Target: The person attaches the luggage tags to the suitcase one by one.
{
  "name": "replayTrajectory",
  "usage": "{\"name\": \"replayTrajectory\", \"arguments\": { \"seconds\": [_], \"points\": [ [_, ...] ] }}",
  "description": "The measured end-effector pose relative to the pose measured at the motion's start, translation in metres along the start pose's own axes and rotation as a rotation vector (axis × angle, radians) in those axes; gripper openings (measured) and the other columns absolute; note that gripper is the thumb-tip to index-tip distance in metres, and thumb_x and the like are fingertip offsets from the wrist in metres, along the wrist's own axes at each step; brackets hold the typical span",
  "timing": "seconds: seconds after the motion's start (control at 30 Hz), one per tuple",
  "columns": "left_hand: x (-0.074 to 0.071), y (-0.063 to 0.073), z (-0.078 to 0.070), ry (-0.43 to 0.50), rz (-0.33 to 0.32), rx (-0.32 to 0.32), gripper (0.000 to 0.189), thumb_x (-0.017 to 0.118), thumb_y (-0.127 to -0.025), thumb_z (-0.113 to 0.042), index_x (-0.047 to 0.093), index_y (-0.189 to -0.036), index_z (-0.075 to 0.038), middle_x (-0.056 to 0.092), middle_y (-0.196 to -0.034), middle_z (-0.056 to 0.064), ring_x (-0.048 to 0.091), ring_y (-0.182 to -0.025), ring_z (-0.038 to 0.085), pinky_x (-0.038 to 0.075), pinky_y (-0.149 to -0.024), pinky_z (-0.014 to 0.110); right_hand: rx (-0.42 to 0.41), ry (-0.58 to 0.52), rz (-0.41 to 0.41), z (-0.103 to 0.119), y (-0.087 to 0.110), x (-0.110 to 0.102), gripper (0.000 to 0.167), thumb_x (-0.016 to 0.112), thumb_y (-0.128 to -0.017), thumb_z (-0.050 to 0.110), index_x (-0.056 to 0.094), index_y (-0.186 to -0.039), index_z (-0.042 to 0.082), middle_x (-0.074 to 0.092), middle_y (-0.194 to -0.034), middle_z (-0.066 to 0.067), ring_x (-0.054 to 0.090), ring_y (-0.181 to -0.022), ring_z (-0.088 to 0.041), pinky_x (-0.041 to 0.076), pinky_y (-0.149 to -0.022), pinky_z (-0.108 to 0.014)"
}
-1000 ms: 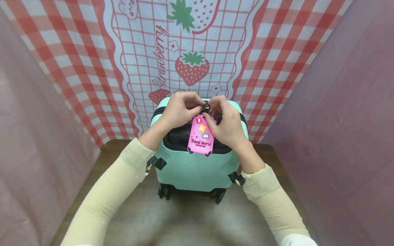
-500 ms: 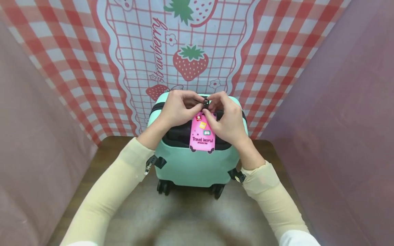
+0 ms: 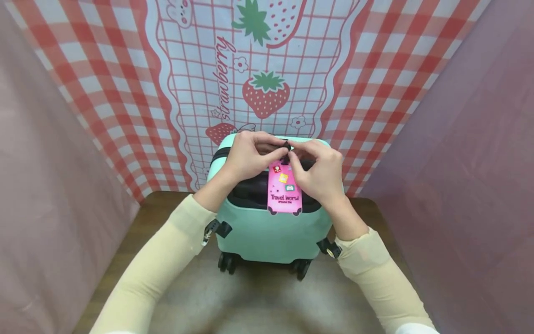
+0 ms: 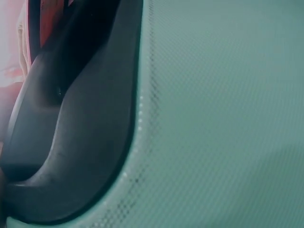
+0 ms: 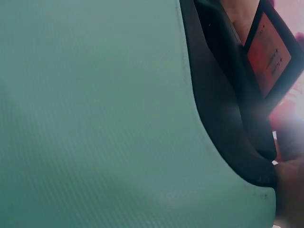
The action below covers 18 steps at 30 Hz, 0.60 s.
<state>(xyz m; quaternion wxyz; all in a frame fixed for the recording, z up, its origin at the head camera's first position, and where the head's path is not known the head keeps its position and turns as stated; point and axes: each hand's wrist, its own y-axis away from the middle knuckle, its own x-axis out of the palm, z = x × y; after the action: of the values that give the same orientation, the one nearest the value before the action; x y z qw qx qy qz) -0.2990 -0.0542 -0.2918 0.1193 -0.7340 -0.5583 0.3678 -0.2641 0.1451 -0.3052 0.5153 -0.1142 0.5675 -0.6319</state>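
Observation:
A pink luggage tag [image 3: 285,192] shaped like a little suitcase, printed "Travel World", hangs over the black handle area [image 3: 250,191] of a mint-green suitcase [image 3: 269,236]. My left hand [image 3: 250,155] pinches the tag's short dark strap [image 3: 287,145] between thumb and fingers. Opposite it, my right hand [image 3: 319,169] pinches the same strap, the two sets of fingertips nearly meeting. The right wrist view shows the reverse of the tag [image 5: 270,54], an orange-red panel in a black frame. Fingers cover much of the strap.
The suitcase stands on black wheels [image 3: 302,268] on a brown wooden surface [image 3: 167,204]. Behind it hangs a red-and-white checked cloth [image 3: 267,51] with strawberries. Plain pinkish drapes [image 3: 467,162] close in both sides.
The strap's small loop, visible between the fingertips before, is now mostly covered as the fingertips draw together. The tag has swung from a slight tilt to hanging straight.

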Motion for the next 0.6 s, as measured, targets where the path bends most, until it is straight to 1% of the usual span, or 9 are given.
{"name": "replayTrajectory", "arguments": {
  "seconds": [0.13,0.2,0.27,0.33,0.43,0.6],
  "points": [
    [-0.0001,0.0016,0.0004,0.016,0.01,-0.002,0.031,0.08,-0.095,-0.011,0.077,-0.125,-0.005,0.082,-0.113,0.013,0.082,-0.096,0.022,0.065,-0.084,0.031,-0.038,0.074,0.014,0.0011,-0.0061,-0.0021,0.024,0.081,-0.093,0.012,0.082,-0.116,0.003,0.08,-0.096,-0.015,0.077,-0.078,-0.027,0.065,-0.074,-0.044],
    [0.0004,0.0027,0.0005,0.028,0.017,-0.006,0.031,0.079,-0.096,-0.011,0.076,-0.127,-0.006,0.081,-0.114,0.013,0.082,-0.097,0.022,0.065,-0.085,0.032,-0.059,0.088,0.027,0.0009,-0.0086,-0.003,0.021,0.082,-0.093,0.012,0.083,-0.112,0.002,0.079,-0.095,-0.015,0.077,-0.077,-0.028,0.065,-0.073,-0.043],
    [0.0009,0.0045,0.0004,0.031,0.023,-0.004,0.031,0.079,-0.096,-0.012,0.075,-0.126,-0.006,0.08,-0.115,0.013,0.082,-0.097,0.022,0.065,-0.087,0.033,-0.07,0.069,0.029,-0.0007,-0.0092,-0.0026,0.018,0.082,-0.092,0.011,0.082,-0.107,0.002,0.078,-0.093,-0.015,0.077,-0.077,-0.028,0.065,-0.073,-0.043],
    [0.0008,0.0067,0.0002,0.027,0.028,-0.005,0.029,0.08,-0.095,-0.012,0.076,-0.122,-0.006,0.08,-0.116,0.012,0.082,-0.097,0.022,0.065,-0.087,0.033,-0.075,0.027,0.023,-0.0023,-0.0083,-0.0013,0.014,0.082,-0.091,0.009,0.082,-0.103,0.001,0.077,-0.092,-0.014,0.077,-0.077,-0.027,0.065,-0.074,-0.043],
    [0.0003,0.0082,0.0,0.016,0.024,0.017,0.029,0.083,-0.092,-0.011,0.076,-0.119,-0.004,0.08,-0.115,0.012,0.082,-0.096,0.022,0.065,-0.086,0.032,-0.078,-0.028,0.019,-0.0047,-0.0069,0.0009,0.012,0.081,-0.092,0.007,0.081,-0.102,0.002,0.075,-0.092,-0.014,0.077,-0.081,-0.025,0.066,-0.078,-0.043],
    [0.0011,0.0059,-0.0011,-0.019,0.012,0.055,0.03,0.085,-0.09,-0.012,0.078,-0.117,-0.004,0.082,-0.11,0.013,0.082,-0.093,0.021,0.066,-0.084,0.031,-0.041,-0.068,0.02,-0.0053,-0.0069,-0.0016,0.009,0.081,-0.092,0.006,0.08,-0.1,0.003,0.072,-0.095,-0.012,0.076,-0.085,-0.022,0.066,-0.083,-0.041]
  ]
}}
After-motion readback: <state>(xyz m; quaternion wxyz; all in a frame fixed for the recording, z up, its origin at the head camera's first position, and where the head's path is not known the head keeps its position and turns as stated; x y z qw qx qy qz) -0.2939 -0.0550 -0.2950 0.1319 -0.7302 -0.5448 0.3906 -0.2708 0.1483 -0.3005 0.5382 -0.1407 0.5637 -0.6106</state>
